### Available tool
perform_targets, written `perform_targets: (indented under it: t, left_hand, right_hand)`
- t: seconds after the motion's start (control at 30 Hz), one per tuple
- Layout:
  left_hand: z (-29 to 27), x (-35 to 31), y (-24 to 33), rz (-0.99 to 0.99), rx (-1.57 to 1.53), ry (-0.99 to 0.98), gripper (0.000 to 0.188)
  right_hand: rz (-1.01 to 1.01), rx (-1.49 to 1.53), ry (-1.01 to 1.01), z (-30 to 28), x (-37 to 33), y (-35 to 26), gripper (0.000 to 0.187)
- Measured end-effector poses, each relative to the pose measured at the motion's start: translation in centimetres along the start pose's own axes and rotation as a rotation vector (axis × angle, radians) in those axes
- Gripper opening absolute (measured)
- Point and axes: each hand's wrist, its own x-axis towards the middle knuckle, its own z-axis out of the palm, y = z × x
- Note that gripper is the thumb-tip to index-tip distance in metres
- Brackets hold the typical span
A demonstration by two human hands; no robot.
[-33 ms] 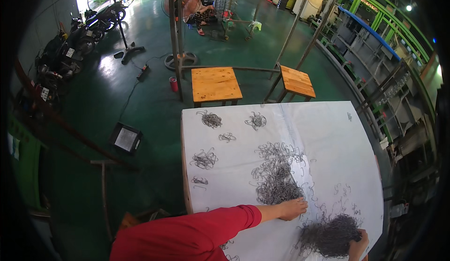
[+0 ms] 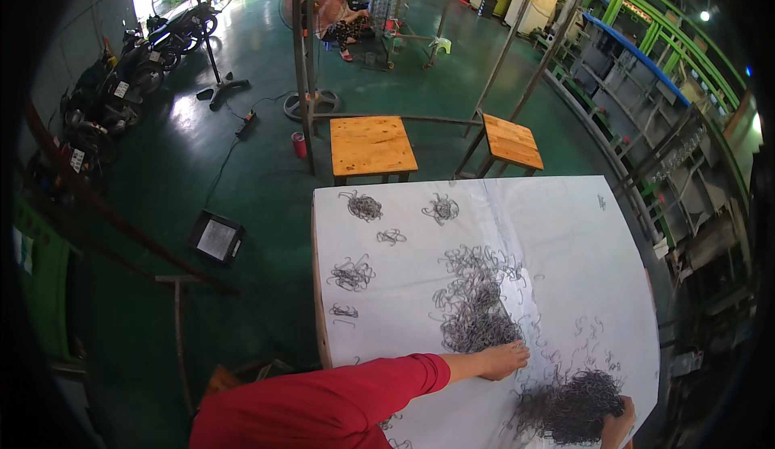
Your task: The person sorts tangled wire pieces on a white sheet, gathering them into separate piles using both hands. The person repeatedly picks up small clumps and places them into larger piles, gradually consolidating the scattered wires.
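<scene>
Thin dark metal hooks of bent wire lie in piles on a white-covered table point(image 2: 581, 239). My left hand point(image 2: 504, 359), in a red sleeve, rests at the near right edge of the middle hook pile point(image 2: 478, 320). Its fingers are bent and close together, and whatever is under them is hidden. At the lower right, a denser, darker hook pile point(image 2: 583, 405) lies against my right hand point(image 2: 618, 425). The right fingers curl round that pile's right edge, and their tips are partly hidden among the hooks.
Smaller hook heaps point(image 2: 352, 274) lie along the table's left side. Two wooden stools point(image 2: 373, 144) stand beyond its far edge. A black crate point(image 2: 218, 238) sits on the green floor. Farther off are motorcycles point(image 2: 141, 70), a fan point(image 2: 319, 5) and a seated person point(image 2: 349, 25).
</scene>
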Motion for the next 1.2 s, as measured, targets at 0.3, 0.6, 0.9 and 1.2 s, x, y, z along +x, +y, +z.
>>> perform_targets:
  t: [0.3,0.6,0.9,1.2]
  left_hand:
    - [-0.5,0.0,-0.1,-0.016,-0.035,-0.053,0.033]
    - [-1.9,0.5,0.7,-0.045,-0.083,-0.234,0.034]
    - [-2.9,0.5,0.8,-0.039,-0.056,-0.238,0.034]
    - [0.2,0.4,-0.5,0.082,0.091,0.134,0.024]
  right_hand:
    - [0.045,-0.132,0.08,-0.2,-0.5,0.8,0.04]
    - [0.114,-0.243,0.097,-1.0,-3.5,1.7,0.039]
    - [0.057,-0.326,0.091,-1.4,-6.5,1.9,0.037]
    - [-0.106,-0.03,0.317,1.7,-4.6,8.4,0.038]
